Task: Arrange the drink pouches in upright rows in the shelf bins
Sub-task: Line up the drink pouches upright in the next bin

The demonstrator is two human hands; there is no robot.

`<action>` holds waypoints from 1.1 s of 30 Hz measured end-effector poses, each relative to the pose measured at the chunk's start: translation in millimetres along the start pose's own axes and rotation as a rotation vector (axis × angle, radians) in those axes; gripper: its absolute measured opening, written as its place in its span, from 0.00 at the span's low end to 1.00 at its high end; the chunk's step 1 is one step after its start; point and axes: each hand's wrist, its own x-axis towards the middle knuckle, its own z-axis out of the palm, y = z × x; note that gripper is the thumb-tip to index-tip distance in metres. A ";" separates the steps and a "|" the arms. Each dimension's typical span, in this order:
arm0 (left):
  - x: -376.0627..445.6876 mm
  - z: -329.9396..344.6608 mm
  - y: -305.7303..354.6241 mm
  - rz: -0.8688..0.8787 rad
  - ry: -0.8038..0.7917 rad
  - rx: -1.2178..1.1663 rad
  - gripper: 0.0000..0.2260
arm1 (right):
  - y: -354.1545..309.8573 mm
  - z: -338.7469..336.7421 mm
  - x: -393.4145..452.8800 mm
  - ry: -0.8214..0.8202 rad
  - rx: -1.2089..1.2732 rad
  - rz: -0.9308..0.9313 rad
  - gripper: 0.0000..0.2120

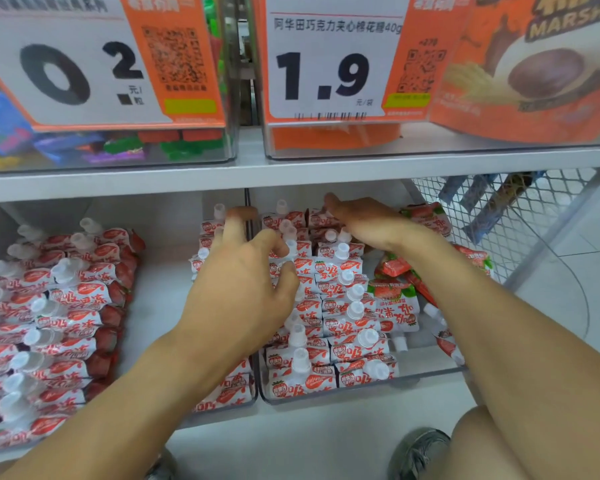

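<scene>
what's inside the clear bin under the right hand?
The clear bin holds upright strawberry pouches in rows, plus loose tilted pouches along its right side. The right hand covers the back rows.

Two price signs (84,60), two hands (236,282), and dozens of drink pouches (340,327), uncountable.

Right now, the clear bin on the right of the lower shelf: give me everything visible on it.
The right bin is a clear plastic tray with rounded corners, sitting on the white lower shelf beside a second bin. Its left part holds two rows of red-and-white strawberry pouches standing upright, white caps up. At its right side, loose pouches lie tilted or flat. The left hand grips pouches near the divider; the right hand presses flat on the back row.
</scene>
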 end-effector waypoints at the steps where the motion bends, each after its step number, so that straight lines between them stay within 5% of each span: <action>1: -0.1 0.2 -0.4 0.000 0.003 -0.002 0.08 | -5.0 0.5 1.7 -0.015 -0.015 0.030 0.31; 7: -0.8 -1.0 -2.8 0.000 -0.010 -0.018 0.09 | -10.1 0.2 5.8 -0.032 -0.061 0.103 0.35; 14: -1.4 -1.6 -3.1 0.017 -0.005 -0.029 0.08 | 16.9 -8.2 -1.3 0.014 0.317 0.243 0.39; 18: 0.3 1.5 -0.3 0.005 0.012 -0.021 0.07 | 14.4 5.6 -5.3 -0.037 0.374 0.121 0.20; 22: 1.6 2.6 2.0 -0.047 0.022 -0.001 0.08 | 26.0 5.8 -14.8 -0.149 0.658 0.111 0.12; 26: 2.7 2.4 4.2 -0.084 0.005 -0.001 0.09 | 28.1 6.0 -17.4 -0.310 0.622 0.100 0.23; 29: 1.8 1.2 4.0 -0.100 0.003 -0.014 0.08 | 17.0 8.4 -8.2 -0.146 0.493 0.092 0.27; 33: -0.4 -1.4 0.6 -0.092 -0.013 -0.052 0.06 | 4.7 13.4 7.0 0.227 0.210 -0.104 0.19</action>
